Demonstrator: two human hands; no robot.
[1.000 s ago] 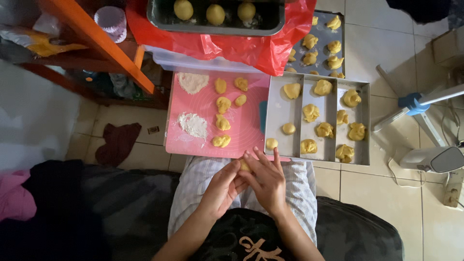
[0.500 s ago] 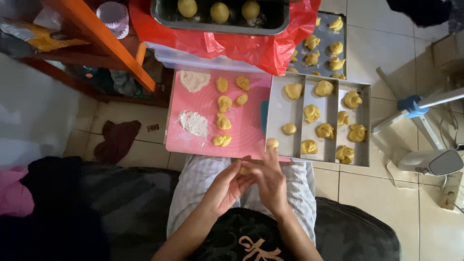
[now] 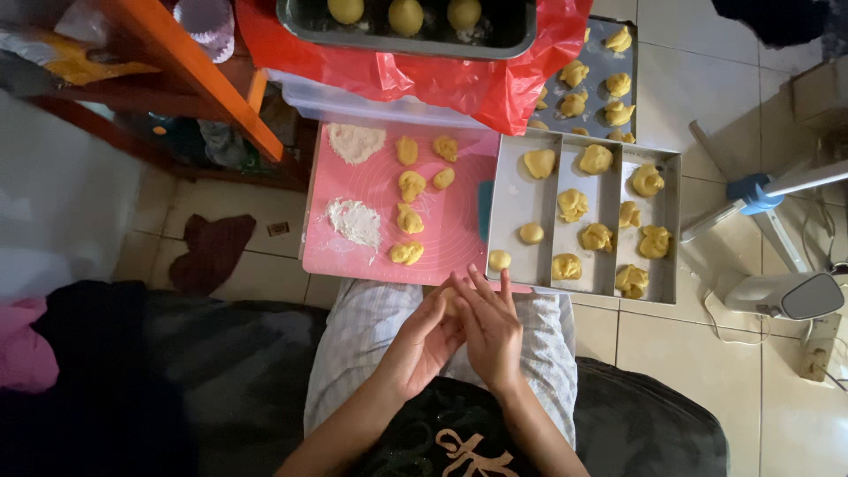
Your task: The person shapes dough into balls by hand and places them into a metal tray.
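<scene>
The left hand [image 3: 424, 340] and right hand [image 3: 488, 329] press flat together, so I cannot tell what they hold, while just past the fingertips the metal tray [image 3: 511, 208] has many dough pieces [image 3: 572, 204] and the pink mat [image 3: 450, 234] has more [image 3: 410, 218].

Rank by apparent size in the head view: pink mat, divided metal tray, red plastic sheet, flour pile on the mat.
1. Pink mat and divided tray: alike, unranked.
2. Red sheet: partly covered, unsure.
3. Flour pile: smallest.
</scene>
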